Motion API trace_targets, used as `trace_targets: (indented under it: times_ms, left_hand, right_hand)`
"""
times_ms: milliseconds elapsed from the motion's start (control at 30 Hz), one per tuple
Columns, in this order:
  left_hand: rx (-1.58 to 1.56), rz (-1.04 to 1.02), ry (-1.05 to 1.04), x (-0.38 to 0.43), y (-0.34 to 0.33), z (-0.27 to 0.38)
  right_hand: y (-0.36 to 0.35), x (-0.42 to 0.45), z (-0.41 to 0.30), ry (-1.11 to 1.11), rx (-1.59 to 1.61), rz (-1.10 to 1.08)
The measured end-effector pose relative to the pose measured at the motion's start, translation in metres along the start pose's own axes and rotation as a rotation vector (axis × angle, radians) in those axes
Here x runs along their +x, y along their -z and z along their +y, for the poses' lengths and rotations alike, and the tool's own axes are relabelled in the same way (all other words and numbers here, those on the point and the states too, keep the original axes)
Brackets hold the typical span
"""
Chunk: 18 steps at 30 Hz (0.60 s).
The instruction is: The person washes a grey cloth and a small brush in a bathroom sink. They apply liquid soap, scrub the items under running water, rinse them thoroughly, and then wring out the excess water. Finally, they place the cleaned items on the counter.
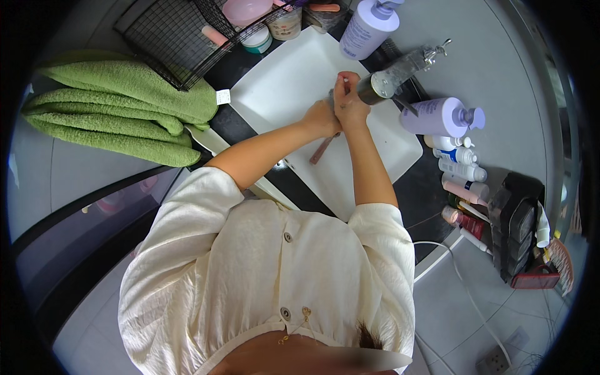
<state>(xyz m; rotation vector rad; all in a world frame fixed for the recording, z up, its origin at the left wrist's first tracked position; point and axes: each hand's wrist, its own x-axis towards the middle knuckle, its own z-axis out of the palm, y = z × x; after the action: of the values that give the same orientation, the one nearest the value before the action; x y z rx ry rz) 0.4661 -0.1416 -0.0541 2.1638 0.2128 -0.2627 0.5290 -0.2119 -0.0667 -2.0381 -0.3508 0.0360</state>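
Both hands are together over the white washbasin (286, 70), just beside the metal faucet (375, 86). My left hand (322, 118) is closed around a brush-like tool with a pinkish handle (323, 150), which sticks out below the hand towards me. Its greyish upper part shows between the hands, mostly hidden. My right hand (351, 101) lies against the left one, under the spout's edge, with its fingers curled and the thumb near the fingertips. Whether it also grips the tool cannot be told.
A green towel (122, 110) and black wire basket (173, 44) stand left. Lilac pump bottles (368, 30) flank the faucet. Small bottles and tubes (461, 171) and a black organizer (513, 229) line the right side. A white cable (461, 276) hangs at lower right.
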Motion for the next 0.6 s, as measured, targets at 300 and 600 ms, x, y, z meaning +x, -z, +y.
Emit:
trace_targets:
  times_ms: [300,600]
  left_hand:
    - [-0.203,0.106,-0.065,-0.002,0.023,-0.039]
    - [-1.063,-0.172,0.287,0.000,0.030,-0.068]
  right_hand:
    - [0.023,-0.024,0.001,-0.496,0.839,-0.159]
    - [0.051,-0.044,0.049,-0.603,1.276,-0.296]
